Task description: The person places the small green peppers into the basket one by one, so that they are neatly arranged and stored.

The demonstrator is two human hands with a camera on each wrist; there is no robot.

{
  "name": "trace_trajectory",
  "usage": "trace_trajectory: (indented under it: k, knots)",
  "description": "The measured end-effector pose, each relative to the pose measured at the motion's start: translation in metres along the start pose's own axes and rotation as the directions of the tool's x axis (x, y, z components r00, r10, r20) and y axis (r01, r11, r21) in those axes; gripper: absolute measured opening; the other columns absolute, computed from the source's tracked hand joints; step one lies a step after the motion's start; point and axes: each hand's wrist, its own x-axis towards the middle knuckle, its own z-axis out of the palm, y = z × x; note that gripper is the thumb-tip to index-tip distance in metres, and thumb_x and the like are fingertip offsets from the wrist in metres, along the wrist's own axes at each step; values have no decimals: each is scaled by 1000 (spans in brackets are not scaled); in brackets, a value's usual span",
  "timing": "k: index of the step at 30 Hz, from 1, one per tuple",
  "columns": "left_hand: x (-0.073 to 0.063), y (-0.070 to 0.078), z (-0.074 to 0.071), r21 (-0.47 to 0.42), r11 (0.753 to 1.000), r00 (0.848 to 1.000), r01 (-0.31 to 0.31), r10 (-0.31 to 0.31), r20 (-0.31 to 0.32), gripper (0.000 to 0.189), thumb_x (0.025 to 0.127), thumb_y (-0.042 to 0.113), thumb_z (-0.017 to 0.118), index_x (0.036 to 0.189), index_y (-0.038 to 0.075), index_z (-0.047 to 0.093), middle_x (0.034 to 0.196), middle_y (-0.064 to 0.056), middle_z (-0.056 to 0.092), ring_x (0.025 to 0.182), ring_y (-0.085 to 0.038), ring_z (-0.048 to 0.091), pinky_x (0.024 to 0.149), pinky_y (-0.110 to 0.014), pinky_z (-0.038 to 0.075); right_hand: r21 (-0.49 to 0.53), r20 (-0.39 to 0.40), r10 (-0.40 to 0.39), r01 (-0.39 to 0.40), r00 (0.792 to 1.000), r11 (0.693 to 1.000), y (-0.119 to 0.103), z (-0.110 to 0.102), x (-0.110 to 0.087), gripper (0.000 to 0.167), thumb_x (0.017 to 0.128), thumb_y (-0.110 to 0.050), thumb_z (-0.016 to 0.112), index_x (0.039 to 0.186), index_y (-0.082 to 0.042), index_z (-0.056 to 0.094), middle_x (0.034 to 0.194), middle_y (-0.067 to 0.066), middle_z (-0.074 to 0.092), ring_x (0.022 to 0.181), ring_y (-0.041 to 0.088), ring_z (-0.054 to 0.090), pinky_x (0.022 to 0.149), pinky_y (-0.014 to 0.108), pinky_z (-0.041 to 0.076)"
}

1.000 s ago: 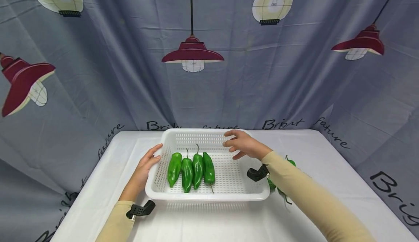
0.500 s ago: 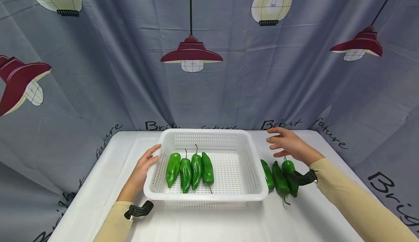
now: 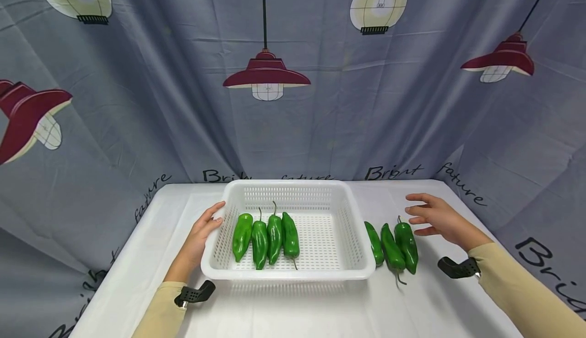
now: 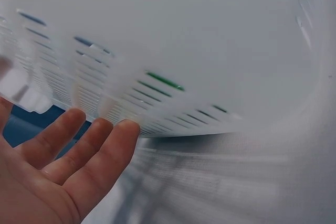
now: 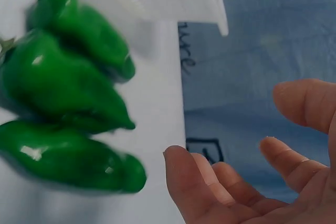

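A white perforated plastic basket [image 3: 320, 275] stands on the table, with several green peppers [image 3: 259, 244] side by side in its left half. My left hand [image 3: 200, 234] is at the basket's left side. In the left wrist view its fairly straight fingers [image 4: 107, 161] touch the slotted wall. To the right of the basket lie three more green peppers [image 3: 392, 250], which also show large in the right wrist view. Just right of them my right hand [image 3: 441, 219] hovers with spread, relaxed fingers, holding nothing. Part of the leftmost of these peppers is hidden by the basket's rim.
A white cloth covers the table [image 3: 293, 310]. Grey-blue fabric [image 3: 293, 140] printed with lamps and lettering hangs behind and along both sides. Each wrist wears a black strap mount [image 3: 196, 293].
My right hand has moved from above the basket's right half out to the right, past the three loose peppers, and lowered. The left hand stays at the basket's side.
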Motion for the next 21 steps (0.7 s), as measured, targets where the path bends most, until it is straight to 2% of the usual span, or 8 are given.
trace_trajectory:
  k: [7, 14, 21]
  knots:
    - [-1, 0, 0, 14, 1000, 1000, 6, -6, -12, 54, 110, 20, 41, 160, 10, 25, 155, -23, 31, 113, -5, 62, 91, -20, 56, 16, -22, 51, -50, 998, 999, 28, -6, -2, 72, 106, -32, 54, 158, 5, 19, 153, 38, 31, 96, 9, 64, 86, 42, 62]
    - [0, 0, 0, 23, 1000, 1000, 5, -5, -10, 54, 110, 19, 40, 160, 10, 24, 158, -23, 29, 114, -3, 61, 92, -18, 54, 23, -33, 86, -85, 996, 996, 47, -3, -3, 73, 104, -31, 56, 157, 6, 21, 150, 37, 33, 104, 21, 63, 85, 40, 62]
    - [0, 0, 1, 17, 1000, 1000, 10, -9, -19, 54, 109, 19, 41, 160, 10, 25, 157, -23, 30, 113, -3, 61, 92, -18, 54, 24, -28, 103, -102, 994, 994, 61, 4, 0, 70, 105, -26, 54, 156, 7, 20, 147, 40, 36, 107, 27, 64, 85, 44, 62]
